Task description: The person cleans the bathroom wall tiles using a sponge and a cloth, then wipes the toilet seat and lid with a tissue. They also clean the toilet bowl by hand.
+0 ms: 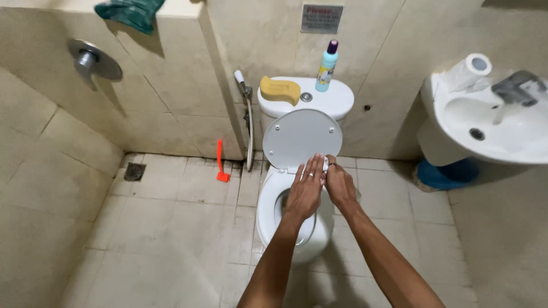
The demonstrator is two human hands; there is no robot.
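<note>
A white toilet (267,208) stands against the tiled back wall with its lid (308,137) raised against the tank (337,100). Both my hands are over the back of the bowl, by the lid's hinge. My left hand (305,191) lies flat with its fingers stretched toward the lid and a ring on one finger. Touching it on the right, my right hand (341,185) has its fingers curled around a small white thing (325,165) at the hinge. What that thing is I cannot tell.
A yellow sponge (279,89) and a light blue bottle (326,67) sit on the tank. A spray hose (249,122) hangs to the toilet's left, with an orange brush (221,162) and floor drain (135,171) beyond. At right, a sink (491,122) carries a paper roll (469,71).
</note>
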